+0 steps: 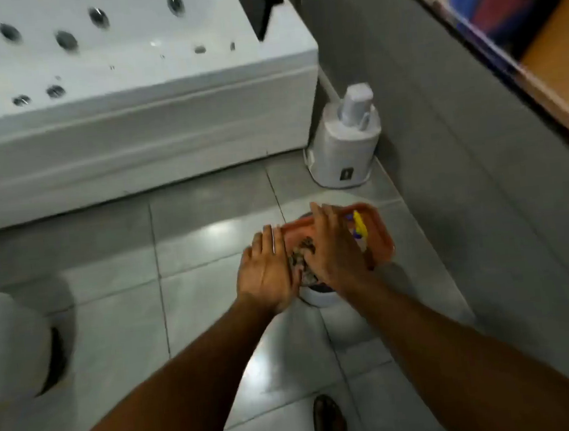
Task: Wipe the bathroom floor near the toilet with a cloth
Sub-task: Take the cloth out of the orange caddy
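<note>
A person's left hand (267, 268) hovers flat with spread fingers, and the right hand (336, 248) curls down beside it onto a dark, mottled, crumpled cloth (301, 258); whether the fingers have actually closed on it cannot be told. The cloth lies between the hands, over a small white bucket (317, 296) and an orange plastic basin (378, 238). It looks soft, limp, perhaps damp, best gathered in a bunched handful.

A white whirlpool bathtub (131, 132) with dark round jets stood along the far edge of the grey tiled floor. A white toilet brush holder (343, 141) stood in the corner, just beside the bathtub and the grey wall (438, 105).
</note>
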